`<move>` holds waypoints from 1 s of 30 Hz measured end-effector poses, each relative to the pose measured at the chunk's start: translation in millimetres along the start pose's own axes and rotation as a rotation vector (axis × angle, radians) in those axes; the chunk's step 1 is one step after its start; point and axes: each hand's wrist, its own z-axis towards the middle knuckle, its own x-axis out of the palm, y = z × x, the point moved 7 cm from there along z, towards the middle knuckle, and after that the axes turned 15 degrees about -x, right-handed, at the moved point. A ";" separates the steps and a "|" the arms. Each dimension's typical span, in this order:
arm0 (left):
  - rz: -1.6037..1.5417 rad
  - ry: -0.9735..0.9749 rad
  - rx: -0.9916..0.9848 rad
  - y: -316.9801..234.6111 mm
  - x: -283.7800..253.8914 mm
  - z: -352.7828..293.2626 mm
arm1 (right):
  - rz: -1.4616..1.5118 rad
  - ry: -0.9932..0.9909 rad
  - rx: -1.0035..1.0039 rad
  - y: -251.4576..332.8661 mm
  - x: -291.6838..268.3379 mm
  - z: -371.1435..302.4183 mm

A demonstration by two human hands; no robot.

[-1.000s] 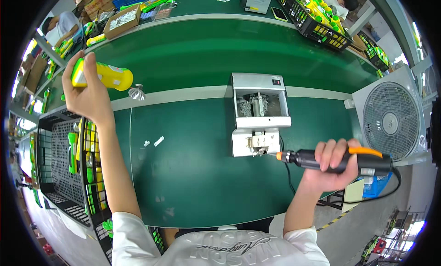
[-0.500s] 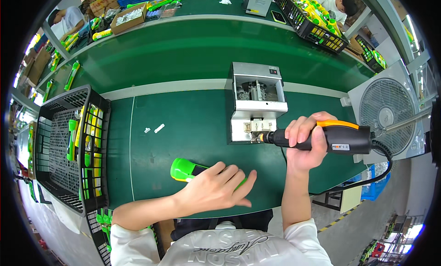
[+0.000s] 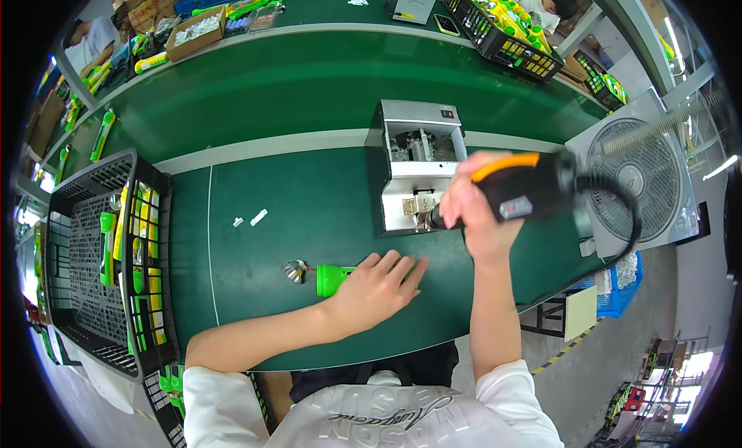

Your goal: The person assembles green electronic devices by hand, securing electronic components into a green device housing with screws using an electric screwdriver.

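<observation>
My left hand [image 3: 377,288] lies over a green flashlight [image 3: 331,280] on the bench, its fingers curled across the body and hiding most of it. Out of the flashlight's wide end, to the left, sits a shiny reflector [image 3: 294,272], joined by a thin wire. In my right hand [image 3: 481,216] is a black and orange electric screwdriver [image 3: 514,187], held sideways and blurred by motion. Its tip points left into the front tray of a grey metal screw feeder [image 3: 423,170]; whether it touches a screw cannot be made out.
Two small white plastic parts [image 3: 259,217] lie on the green bench [image 3: 263,170]. A black crate [image 3: 139,239] with green and yellow flashlights stands at the left. On the right are a fan [image 3: 635,177] and the screwdriver's cable. Beyond the divider, two people work near another full crate [image 3: 502,50].
The flashlight has turned under my left hand, and its reflector now shows outside the wide end. My right hand has tilted the screwdriver, raising its rear end; the tip stays by the feeder.
</observation>
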 end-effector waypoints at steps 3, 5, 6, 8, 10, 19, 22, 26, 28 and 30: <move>-0.188 -0.006 -0.013 8.8 -1.7 2.6 | -0.015 -0.025 0.192 -14.9 -6.6 20.0; -0.394 0.051 -0.057 15.0 -5.3 6.4 | 0.003 -0.002 0.289 -25.4 -9.8 28.3; -0.395 0.052 -0.058 15.3 -7.5 5.9 | 0.029 0.011 0.302 -29.1 -8.9 30.3; -0.430 0.126 -0.151 19.7 -6.8 6.3 | 0.052 -0.022 0.330 -28.9 -11.3 25.8; -0.435 0.122 -0.157 20.4 -9.6 6.5 | 0.079 -0.024 0.334 -21.8 -14.9 12.8; -0.467 0.156 -0.190 22.3 -6.5 9.4 | 0.156 -0.032 0.234 6.7 -21.0 -40.4; -0.474 0.167 -0.199 22.3 -7.4 10.1 | 0.142 -0.034 0.232 5.6 -21.2 -44.8; -0.469 0.183 -0.208 22.1 -6.0 9.8 | 0.128 -0.046 0.219 2.0 -22.5 -48.3; -0.468 0.180 -0.203 22.2 -6.1 10.1 | 0.122 -0.048 0.220 1.8 -21.9 -49.7; -0.467 0.178 -0.201 22.3 -7.0 9.9 | 0.119 -0.062 0.248 0.1 -21.4 -52.7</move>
